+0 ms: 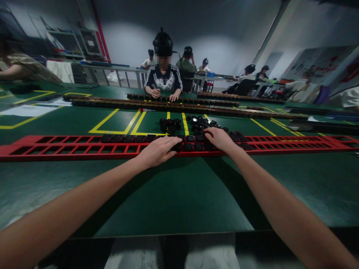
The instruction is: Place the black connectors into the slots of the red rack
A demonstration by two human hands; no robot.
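Observation:
A long red slotted rack (70, 146) lies across the green table (174, 194) in front of me. Several black socket modules (193, 146) sit in its middle slots. My left hand (158, 151) rests palm down on the rack, fingertips pressing a black module at the near row. My right hand (218, 139) lies on the rack's far row, fingers curled over the black pieces there. What its fingers hold is hidden. Just behind the rack is a loose pile of black modules (198, 125).
A person (163, 80) sits opposite, hands on long dark racks (157, 104) that span the table. Yellow lines (112, 123) mark the table top. Other people sit at tables further back and at both sides. Shelving stands at the back left.

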